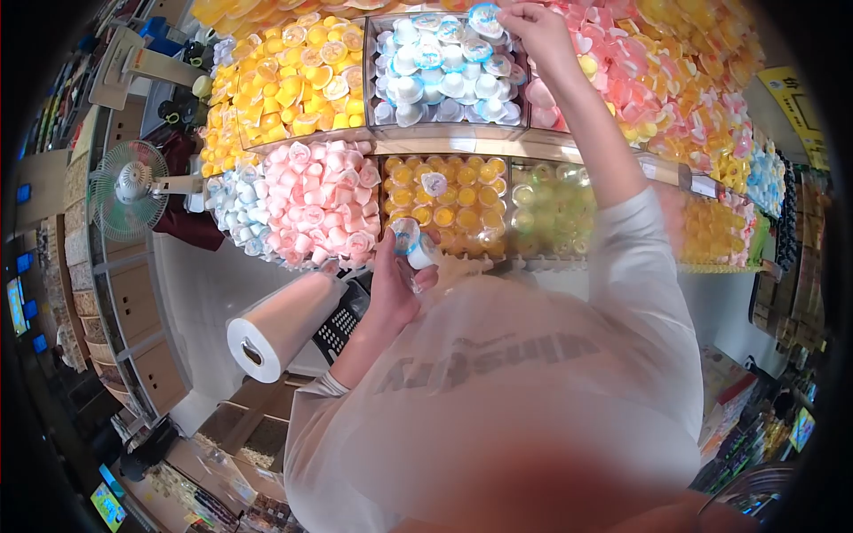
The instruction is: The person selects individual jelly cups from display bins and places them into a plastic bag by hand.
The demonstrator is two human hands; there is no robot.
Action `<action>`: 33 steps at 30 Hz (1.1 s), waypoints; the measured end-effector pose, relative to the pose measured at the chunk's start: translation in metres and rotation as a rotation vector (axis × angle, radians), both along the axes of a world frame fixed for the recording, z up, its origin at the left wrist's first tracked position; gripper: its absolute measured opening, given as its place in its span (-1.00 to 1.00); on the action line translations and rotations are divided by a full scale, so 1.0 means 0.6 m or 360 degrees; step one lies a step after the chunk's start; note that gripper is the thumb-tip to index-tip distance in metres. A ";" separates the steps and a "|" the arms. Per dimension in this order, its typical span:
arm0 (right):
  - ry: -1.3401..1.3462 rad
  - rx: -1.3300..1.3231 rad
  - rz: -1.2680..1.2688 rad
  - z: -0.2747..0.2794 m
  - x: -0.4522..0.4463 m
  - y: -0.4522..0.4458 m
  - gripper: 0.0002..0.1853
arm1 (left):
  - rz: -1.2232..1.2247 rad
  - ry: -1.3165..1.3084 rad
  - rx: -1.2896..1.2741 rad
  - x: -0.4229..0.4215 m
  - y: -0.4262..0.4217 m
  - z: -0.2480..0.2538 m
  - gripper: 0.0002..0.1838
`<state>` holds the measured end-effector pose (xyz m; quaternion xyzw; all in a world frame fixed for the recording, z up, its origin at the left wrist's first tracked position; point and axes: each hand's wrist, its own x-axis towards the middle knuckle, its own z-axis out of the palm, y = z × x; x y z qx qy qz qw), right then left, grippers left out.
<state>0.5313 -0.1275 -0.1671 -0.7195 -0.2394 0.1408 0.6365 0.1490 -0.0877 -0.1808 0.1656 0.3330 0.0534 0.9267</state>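
My left hand (395, 286) is closed around a white jelly cup (419, 254) with a blue-printed lid, held in front of my chest; a second round blue-and-white lid (406, 234) shows at the fingertips. Stretched out to the top, my right hand (538, 34) pinches the edge of another jelly cup (485, 19) with a blue-rimmed lid. That cup is over a clear bin (368, 80) heaped with similar white and blue jelly cups (451, 59). Whether it still touches the heap I cannot tell.
Yellow jelly cups (306, 67) lie left of the bin, pink ones (604, 53) to its right. Lower bins hold pink cups (320, 195), orange cups (446, 195) and green cups (551, 209). A roll of plastic bags (284, 324) and a fan (131, 188) stand at left.
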 end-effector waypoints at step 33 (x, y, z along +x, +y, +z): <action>-0.0279 -0.0554 0.0403 -0.136 0.199 0.092 -0.71 | -0.0069 -0.0039 0.0015 0.006 0.006 -0.004 -0.69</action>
